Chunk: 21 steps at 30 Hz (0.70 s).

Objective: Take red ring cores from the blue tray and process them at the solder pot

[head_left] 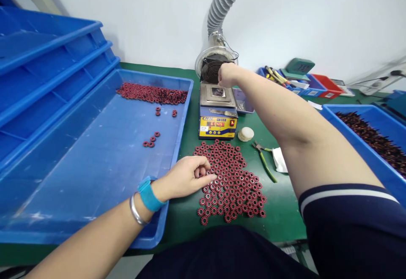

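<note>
Red-and-black ring-shaped cores (226, 181) lie spread in a pile on the green table. Over the left side of this pile rests my left hand (193, 174), its fingers loosely curled and the thumb held apart; I see nothing held between them. My right hand (226, 75) reaches far forward above a solder pot (218, 122) with a lit red display. Its fingers are closed together, and whatever they hold is hidden. Just below that hand is the pot's small square metal bath (218, 92).
A large blue tray (104, 156) at left holds rows of cores and several loose ones. Behind the pot stands a fume hose (223, 4). Green-handled cutters (266, 165) and a round whitish pad (245, 134) lie right of the pile. Another blue tray (355, 141) holds dark copper-coloured parts.
</note>
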{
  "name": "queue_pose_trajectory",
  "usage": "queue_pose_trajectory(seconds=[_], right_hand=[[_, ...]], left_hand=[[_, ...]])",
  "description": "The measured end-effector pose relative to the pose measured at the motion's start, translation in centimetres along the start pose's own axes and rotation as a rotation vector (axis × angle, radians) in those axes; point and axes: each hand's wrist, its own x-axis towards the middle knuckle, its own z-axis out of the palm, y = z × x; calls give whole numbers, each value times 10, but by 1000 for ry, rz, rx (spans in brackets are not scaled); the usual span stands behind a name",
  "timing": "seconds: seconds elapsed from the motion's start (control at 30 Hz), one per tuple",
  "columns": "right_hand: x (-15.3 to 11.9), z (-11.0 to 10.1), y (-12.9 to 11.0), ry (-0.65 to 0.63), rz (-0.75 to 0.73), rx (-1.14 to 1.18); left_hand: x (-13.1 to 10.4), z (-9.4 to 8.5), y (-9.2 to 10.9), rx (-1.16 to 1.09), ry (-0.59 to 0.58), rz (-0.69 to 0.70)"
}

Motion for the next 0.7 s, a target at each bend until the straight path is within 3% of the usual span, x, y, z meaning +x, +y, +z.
queue_pose_trajectory(seconds=[0.27, 0.47, 0.6, 0.7], right_hand=[[0, 3, -4, 31, 31, 58], [-15, -27, -11, 15, 128, 81], [-48, -51, -27, 40, 102, 512], [-90, -58, -60, -53, 115, 885]], left_hand=[[1, 0, 2, -5, -8, 0], [-1, -1, 2, -20, 22, 12], [-1, -1, 5, -165, 88, -13], [1, -2, 7, -343, 231, -44]])
